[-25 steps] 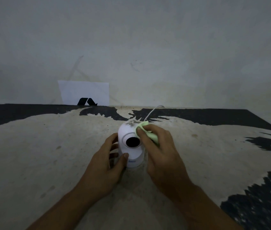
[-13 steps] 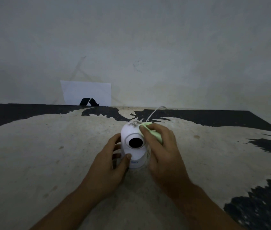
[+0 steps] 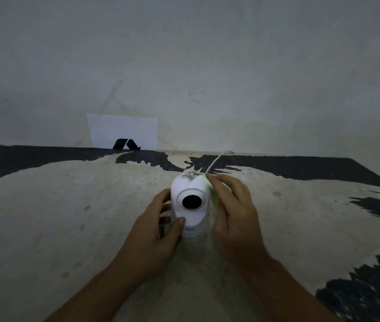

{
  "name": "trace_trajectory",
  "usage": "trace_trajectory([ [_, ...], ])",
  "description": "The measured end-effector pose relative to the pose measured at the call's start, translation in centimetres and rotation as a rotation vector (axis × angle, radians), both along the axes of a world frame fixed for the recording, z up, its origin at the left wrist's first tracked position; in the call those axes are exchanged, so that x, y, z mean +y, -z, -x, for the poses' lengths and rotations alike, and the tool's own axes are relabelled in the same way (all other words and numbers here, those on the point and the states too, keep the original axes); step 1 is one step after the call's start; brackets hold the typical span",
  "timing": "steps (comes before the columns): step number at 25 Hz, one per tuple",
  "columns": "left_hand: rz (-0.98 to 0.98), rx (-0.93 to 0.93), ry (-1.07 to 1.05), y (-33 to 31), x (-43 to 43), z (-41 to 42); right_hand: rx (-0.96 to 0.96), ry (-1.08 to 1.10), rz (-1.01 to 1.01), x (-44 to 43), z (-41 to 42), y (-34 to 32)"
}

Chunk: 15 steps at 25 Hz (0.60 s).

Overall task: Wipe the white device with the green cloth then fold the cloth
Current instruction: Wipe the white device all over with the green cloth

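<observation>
A white device [image 3: 190, 212] with a round black lens stands upright in the middle of the worn table [image 3: 68, 217]; dark specks of dirt sit on its top. My left hand [image 3: 158, 231] grips its left side and base, thumb on the front. My right hand [image 3: 233, 212] presses a small green cloth [image 3: 212, 194] against the device's right side. Most of the cloth is hidden under my fingers. A thin white cable [image 3: 215, 160] runs from the device's back toward the wall.
A white paper sheet [image 3: 121, 131] with a black logo leans on the wall at the table's back left. The tabletop shows patches of black where the pale coating has worn off, at the back and right edges.
My right hand has slid the cloth from the device's upper front, beside the lens, around to its right side. My left hand keeps its hold.
</observation>
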<state>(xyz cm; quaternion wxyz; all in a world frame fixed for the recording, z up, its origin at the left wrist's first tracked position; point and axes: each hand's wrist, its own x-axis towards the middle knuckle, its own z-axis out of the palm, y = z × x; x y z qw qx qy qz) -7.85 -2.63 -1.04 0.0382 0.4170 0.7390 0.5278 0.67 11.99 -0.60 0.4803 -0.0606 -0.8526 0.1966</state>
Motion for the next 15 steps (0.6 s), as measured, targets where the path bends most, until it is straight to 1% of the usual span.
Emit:
trace_trajectory([
  [2,0.008,0.002,-0.006,0.0,0.0,0.0,-0.032,0.025,0.098,0.6,-0.1,0.2],
  [3,0.007,0.002,-0.003,0.0,0.0,0.0,-0.023,0.030,0.097,0.6,-0.2,0.2],
  [4,0.002,0.002,0.002,0.0,0.0,0.0,0.006,0.026,0.067,0.5,-0.2,0.1],
  [6,-0.002,-0.004,0.008,0.0,0.0,0.0,0.053,-0.005,-0.060,-0.2,-0.3,-0.2],
  [8,-0.005,-0.015,0.005,-0.1,0.0,0.0,0.038,-0.034,-0.200,-0.7,-0.2,-0.3],
  [9,-0.002,-0.019,0.002,-0.2,0.0,0.0,0.028,-0.032,-0.222,-0.8,-0.1,-0.2],
  [11,0.003,-0.022,-0.001,-0.2,-0.1,-0.1,0.026,-0.008,-0.146,-0.5,0.1,-0.1],
  [14,-0.011,-0.017,-0.001,-0.1,-0.1,-0.1,-0.016,0.032,0.079,0.0,0.1,0.0],
  [15,-0.011,-0.015,0.001,-0.1,-0.2,-0.1,-0.037,0.034,0.123,0.3,0.1,0.0],
])
